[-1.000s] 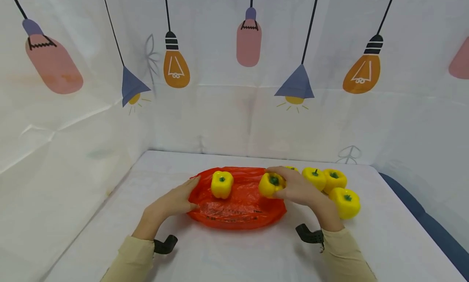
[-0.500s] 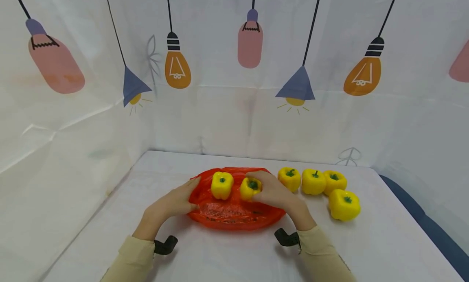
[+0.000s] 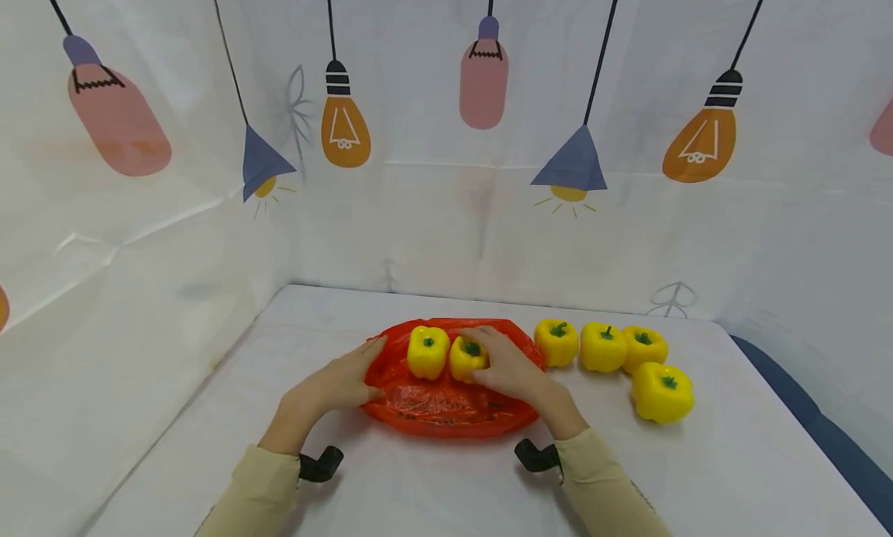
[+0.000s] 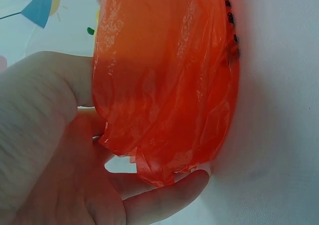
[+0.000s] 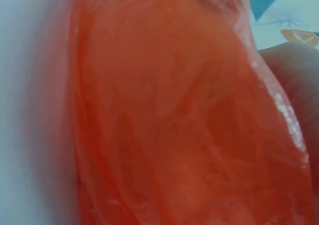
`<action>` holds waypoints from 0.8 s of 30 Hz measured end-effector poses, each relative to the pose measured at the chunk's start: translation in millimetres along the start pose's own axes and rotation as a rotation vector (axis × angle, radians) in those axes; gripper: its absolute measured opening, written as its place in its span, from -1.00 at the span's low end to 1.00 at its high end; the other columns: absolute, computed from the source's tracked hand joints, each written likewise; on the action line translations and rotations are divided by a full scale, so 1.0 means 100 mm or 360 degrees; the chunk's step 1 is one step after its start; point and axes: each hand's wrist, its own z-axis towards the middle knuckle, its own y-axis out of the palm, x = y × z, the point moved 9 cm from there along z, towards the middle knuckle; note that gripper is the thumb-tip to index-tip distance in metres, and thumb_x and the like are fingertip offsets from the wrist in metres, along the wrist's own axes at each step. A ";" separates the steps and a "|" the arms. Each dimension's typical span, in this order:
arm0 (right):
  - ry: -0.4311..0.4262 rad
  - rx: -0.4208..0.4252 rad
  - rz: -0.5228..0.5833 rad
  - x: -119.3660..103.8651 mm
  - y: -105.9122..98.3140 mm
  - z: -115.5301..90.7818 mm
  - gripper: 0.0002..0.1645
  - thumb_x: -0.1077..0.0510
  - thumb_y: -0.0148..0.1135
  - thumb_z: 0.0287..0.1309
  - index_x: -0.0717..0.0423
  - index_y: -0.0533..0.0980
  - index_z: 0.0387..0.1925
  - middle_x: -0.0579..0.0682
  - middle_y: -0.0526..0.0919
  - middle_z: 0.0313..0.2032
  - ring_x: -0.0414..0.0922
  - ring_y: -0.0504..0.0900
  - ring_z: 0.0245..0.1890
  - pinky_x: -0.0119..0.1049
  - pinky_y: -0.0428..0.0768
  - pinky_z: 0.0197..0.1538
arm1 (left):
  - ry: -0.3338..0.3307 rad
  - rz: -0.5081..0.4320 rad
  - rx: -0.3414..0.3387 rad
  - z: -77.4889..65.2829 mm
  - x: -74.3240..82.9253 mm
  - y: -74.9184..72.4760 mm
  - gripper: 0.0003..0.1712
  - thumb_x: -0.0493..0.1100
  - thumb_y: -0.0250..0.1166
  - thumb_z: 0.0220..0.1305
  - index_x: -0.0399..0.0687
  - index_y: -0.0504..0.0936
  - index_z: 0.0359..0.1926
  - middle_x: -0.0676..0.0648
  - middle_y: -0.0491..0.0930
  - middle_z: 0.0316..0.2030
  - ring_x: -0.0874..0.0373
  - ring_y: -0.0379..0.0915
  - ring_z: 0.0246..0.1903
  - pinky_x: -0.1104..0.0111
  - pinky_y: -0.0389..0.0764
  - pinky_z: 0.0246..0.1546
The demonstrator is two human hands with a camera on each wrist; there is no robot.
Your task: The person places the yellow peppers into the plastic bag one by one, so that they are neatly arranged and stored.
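Note:
A red plastic bag [image 3: 439, 413] lies spread wide in the middle of the white table. One yellow bell pepper [image 3: 428, 354] with a green stem sits upright within the bag's outline. Just to its right, a second yellow pepper [image 3: 465, 359] is held by my right hand [image 3: 512, 366], thumb on the near side and fingers on the far side. My left hand [image 3: 342, 378] grips the bag's left end; in the left wrist view its fingers [image 4: 169, 197] curl around the crumpled plastic. Red plastic fills most of the right wrist view, with part of the right hand behind its edge.
Several more yellow bell peppers [image 3: 603, 347] stand to the right of the bag, one [image 3: 663, 394] nearer than the others. A white wall sheet [image 3: 418, 235] printed with lamps rises behind the table and along its left side.
My right hand has carried its yellow pepper leftward over the bag, up beside the other one. The left hand has kept its place at the bag's left end.

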 end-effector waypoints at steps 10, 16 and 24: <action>-0.0025 -0.0003 -0.0026 0.00 0.02 -0.02 -0.19 0.05 0.36 0.17 -0.18 0.29 0.43 -0.04 0.36 0.37 -0.01 0.40 0.29 0.07 0.46 0.36 | 0.0035 0.0047 0.0012 0.02 0.02 0.00 0.00 -0.06 0.36 0.21 -0.07 0.05 0.56 -0.17 0.09 0.54 -0.21 0.09 0.49 -0.20 0.22 0.41; -0.0005 0.0005 0.0013 0.00 0.00 -0.04 -0.19 0.02 0.39 0.16 -0.20 0.30 0.42 -0.05 0.38 0.35 -0.03 0.42 0.29 0.08 0.47 0.35 | 0.0016 0.0029 -0.0004 0.02 0.02 0.01 -0.01 -0.07 0.36 0.22 -0.06 0.04 0.56 -0.17 0.08 0.54 -0.21 0.07 0.50 -0.22 0.22 0.41; 0.0024 0.0007 -0.0026 0.03 -0.02 -0.05 -0.16 -0.06 0.39 0.16 -0.21 0.28 0.43 -0.05 0.38 0.36 -0.06 0.44 0.28 0.10 0.47 0.35 | 0.0001 0.0037 -0.0005 0.01 0.01 0.01 -0.01 -0.06 0.36 0.22 -0.06 0.05 0.56 -0.16 0.09 0.54 -0.19 0.07 0.50 -0.21 0.23 0.40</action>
